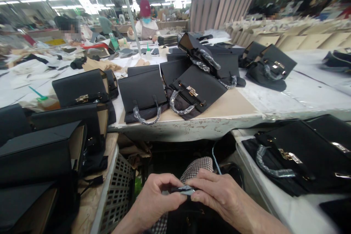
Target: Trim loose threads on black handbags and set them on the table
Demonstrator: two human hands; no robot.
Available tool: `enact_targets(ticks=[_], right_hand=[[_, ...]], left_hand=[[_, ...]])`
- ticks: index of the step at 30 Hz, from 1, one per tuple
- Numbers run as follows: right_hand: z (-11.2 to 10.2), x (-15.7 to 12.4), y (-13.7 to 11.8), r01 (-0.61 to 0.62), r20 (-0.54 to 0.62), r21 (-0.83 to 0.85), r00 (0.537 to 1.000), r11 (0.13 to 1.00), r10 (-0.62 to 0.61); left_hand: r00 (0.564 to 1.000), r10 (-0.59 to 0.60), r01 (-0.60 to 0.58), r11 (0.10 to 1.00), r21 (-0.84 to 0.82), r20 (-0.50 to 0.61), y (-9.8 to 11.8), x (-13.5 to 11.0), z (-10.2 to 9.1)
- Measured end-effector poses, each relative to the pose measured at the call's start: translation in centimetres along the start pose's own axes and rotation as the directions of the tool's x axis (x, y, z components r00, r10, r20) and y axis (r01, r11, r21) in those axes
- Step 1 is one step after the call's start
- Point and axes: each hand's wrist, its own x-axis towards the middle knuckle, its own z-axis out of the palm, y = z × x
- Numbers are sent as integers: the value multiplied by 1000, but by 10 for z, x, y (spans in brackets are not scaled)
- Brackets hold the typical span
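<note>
Low in the view, over my lap, my left hand (157,199) and my right hand (219,193) meet. Both pinch a small dark and silvery piece (184,190) between thumbs and fingertips. I cannot make out what the piece is. A checked cloth (196,168) lies on my lap just behind the hands. In front of me on the worn white table (192,126) lie black handbags with gold clasps and plastic-wrapped handles, one (196,93) tilted at the middle and one (142,95) to its left.
More black handbags are stacked at the left (79,91) and lie at the right (301,153). A grey plastic crate (119,186) stands at my left knee. Other people work at tables far behind, one in a red cap (145,18).
</note>
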Motion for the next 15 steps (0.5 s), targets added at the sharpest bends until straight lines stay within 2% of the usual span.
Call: enact_targets(ticks=[15], right_hand=[[2,2,2,34,-17,-14,999,999,-34]], left_hand=[[1000,-4,4,1000,-3,-3,6,-1,2]])
